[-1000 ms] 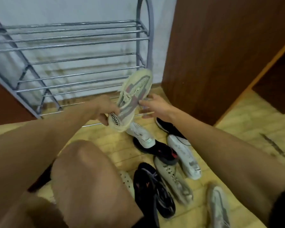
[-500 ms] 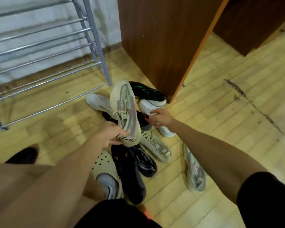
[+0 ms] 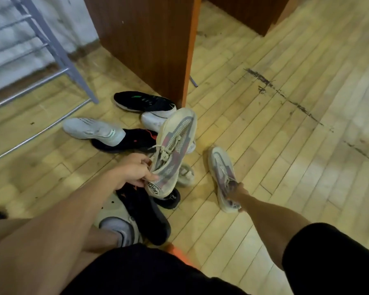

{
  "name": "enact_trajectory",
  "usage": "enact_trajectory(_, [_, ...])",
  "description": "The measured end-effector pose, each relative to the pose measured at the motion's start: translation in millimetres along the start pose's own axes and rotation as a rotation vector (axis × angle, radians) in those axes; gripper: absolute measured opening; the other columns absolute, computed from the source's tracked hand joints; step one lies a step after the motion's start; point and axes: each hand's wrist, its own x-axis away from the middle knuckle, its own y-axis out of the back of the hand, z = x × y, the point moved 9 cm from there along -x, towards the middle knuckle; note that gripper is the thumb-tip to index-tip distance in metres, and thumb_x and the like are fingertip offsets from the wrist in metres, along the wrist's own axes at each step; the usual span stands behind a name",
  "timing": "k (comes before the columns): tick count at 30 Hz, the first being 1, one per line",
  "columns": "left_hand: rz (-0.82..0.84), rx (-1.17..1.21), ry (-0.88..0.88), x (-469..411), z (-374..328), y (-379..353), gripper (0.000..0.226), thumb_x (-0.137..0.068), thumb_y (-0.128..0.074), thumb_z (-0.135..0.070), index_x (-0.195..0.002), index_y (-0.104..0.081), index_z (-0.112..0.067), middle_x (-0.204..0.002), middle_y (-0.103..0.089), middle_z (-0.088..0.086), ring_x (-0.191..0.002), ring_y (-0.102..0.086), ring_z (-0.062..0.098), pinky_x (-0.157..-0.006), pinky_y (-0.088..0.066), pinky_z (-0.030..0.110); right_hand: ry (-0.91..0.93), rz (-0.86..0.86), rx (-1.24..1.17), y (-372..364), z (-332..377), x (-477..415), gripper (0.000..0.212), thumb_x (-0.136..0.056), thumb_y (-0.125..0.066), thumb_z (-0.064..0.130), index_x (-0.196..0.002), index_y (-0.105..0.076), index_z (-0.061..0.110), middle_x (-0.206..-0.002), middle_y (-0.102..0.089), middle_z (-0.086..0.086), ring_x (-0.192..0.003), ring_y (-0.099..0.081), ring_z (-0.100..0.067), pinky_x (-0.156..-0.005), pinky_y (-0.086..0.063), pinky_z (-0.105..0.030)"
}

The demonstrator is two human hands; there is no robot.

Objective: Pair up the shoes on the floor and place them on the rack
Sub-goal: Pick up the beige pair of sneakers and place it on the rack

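The left hand (image 3: 134, 170) holds one cream shoe (image 3: 173, 152) tight, up off the floor. The right hand (image 3: 238, 191) closes on its twin shoe (image 3: 222, 167) lying on the floor (image 3: 264, 135), to pair them for the rack (image 3: 58, 52)

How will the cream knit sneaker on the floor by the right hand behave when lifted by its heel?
Probably light: the left hand holds its twin up by the collar alone. The floor sneaker has a mesh upper, so the heel may fold under the fingers. Held at the heel, the toe will likely droop.
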Motion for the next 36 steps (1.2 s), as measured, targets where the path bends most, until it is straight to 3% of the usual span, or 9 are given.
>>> enact_trajectory(3, [-0.011,-0.069,0.003,3.6,3.4,0.7,0.054,-0.072,-0.079,0.0,-0.118,-0.054,-0.013,-0.107,-0.061,0.005,-0.098,-0.062,0.022,-0.07,-0.057,0.034,-0.036,-0.019,-0.172,-4.3,-10.3,5.6,0.054,-0.091,-0.057,0.008,-0.135,-0.026,0.012,-0.134,-0.041,-0.026,-0.117,-0.05,-0.046,-0.084,-0.054,-0.056])
enact_trajectory(8, [-0.041,-0.07,0.065,8.3,13.9,16.1,0.052,-0.076,-0.076,0.0,-0.123,-0.053,-0.005,-0.102,-0.064,0.009,-0.083,-0.062,0.021,-0.064,-0.056,0.032,-0.092,0.141,-0.385,-15.2,-5.0,18.0,0.079,-0.078,-0.065,-0.015,-0.142,-0.027,0.009,-0.145,-0.033,-0.025,-0.083,-0.059,-0.043,-0.067,-0.06,-0.054])
enact_trajectory(11, [-0.084,-0.038,0.112,11.3,19.7,27.9,0.031,-0.077,-0.074,0.002,-0.104,-0.06,-0.005,-0.1,-0.067,0.013,-0.091,-0.064,0.027,-0.081,-0.056,0.04,-0.049,0.197,-0.357,-5.1,6.3,33.5,0.056,-0.079,-0.059,-0.021,-0.131,-0.046,-0.005,-0.137,-0.045,-0.022,-0.108,-0.053,-0.044,-0.076,-0.057,-0.056])
enact_trajectory(15, [-0.141,0.05,0.158,17.5,24.3,47.2,0.028,-0.077,-0.075,-0.001,-0.102,-0.063,-0.003,-0.112,-0.067,0.017,-0.102,-0.065,0.034,-0.077,-0.056,0.038,0.145,0.117,-0.195,27.3,46.7,55.3,0.037,-0.084,-0.049,-0.017,-0.116,-0.062,-0.005,-0.084,-0.062,-0.013,-0.081,-0.061,-0.028,-0.087,-0.056,-0.052])
enact_trajectory(20, [-0.193,0.255,0.167,28.3,29.3,83.8,0.04,-0.08,-0.073,-0.002,-0.118,-0.061,-0.002,-0.117,-0.064,0.013,-0.105,-0.061,0.028,-0.081,-0.055,0.038,0.408,0.12,-0.074,25.7,156.1,90.2,0.061,-0.079,-0.059,-0.01,-0.135,-0.053,0.015,-0.091,-0.063,-0.003,-0.077,-0.062,-0.024,-0.074,-0.056,-0.038])
enact_trajectory(24, [-0.26,0.379,0.215,32.4,45.7,127.6,0.045,-0.087,-0.065,-0.003,-0.13,-0.052,0.002,-0.134,-0.053,0.017,-0.123,-0.052,0.03,-0.082,-0.053,0.035,0.542,0.239,0.037,-13.3,248.8,122.8,0.048,-0.081,-0.068,-0.001,-0.126,-0.061,0.012,-0.089,-0.069,-0.006,-0.072,-0.066,-0.02,-0.073,-0.061,-0.039])
enact_trajectory(30, [-0.337,0.533,0.356,15.1,101.6,203.1,0.037,-0.09,-0.06,0.0,-0.127,-0.055,0.004,-0.127,-0.055,0.016,-0.109,-0.057,0.03,-0.086,-0.053,0.04,0.605,0.335,0.062,-79.6,369.6,140.2,0.034,-0.081,-0.068,-0.003,-0.115,-0.065,-0.003,-0.082,-0.071,-0.025,-0.058,-0.066,-0.026,-0.054,-0.06,-0.035])
enact_trajectory(34, [-0.42,0.59,0.391,-18.6,130.0,258.4,0.036,-0.086,-0.065,0.002,-0.121,-0.057,0.007,-0.095,-0.059,0.018,-0.082,-0.06,0.029,-0.073,-0.054,0.037,0.623,0.352,0.113,-126.7,453.2,144.3,0.027,-0.081,-0.071,0.004,-0.107,-0.066,-0.005,-0.102,-0.069,-0.024,-0.09,-0.068,-0.036,-0.06,-0.06,-0.034])
enact_trajectory(36, [-0.482,0.616,0.368,-38.9,135.8,286.3,0.032,-0.083,-0.068,0.003,-0.113,-0.059,0.007,-0.088,-0.059,0.018,-0.068,-0.06,0.028,-0.065,-0.054,0.037,0.615,0.327,0.121,-147.0,490.6,137.2,0.023,-0.081,-0.072,0.004,-0.101,-0.066,-0.006,-0.109,-0.067,-0.024,-0.093,-0.067,-0.036,-0.058,-0.06,-0.034])
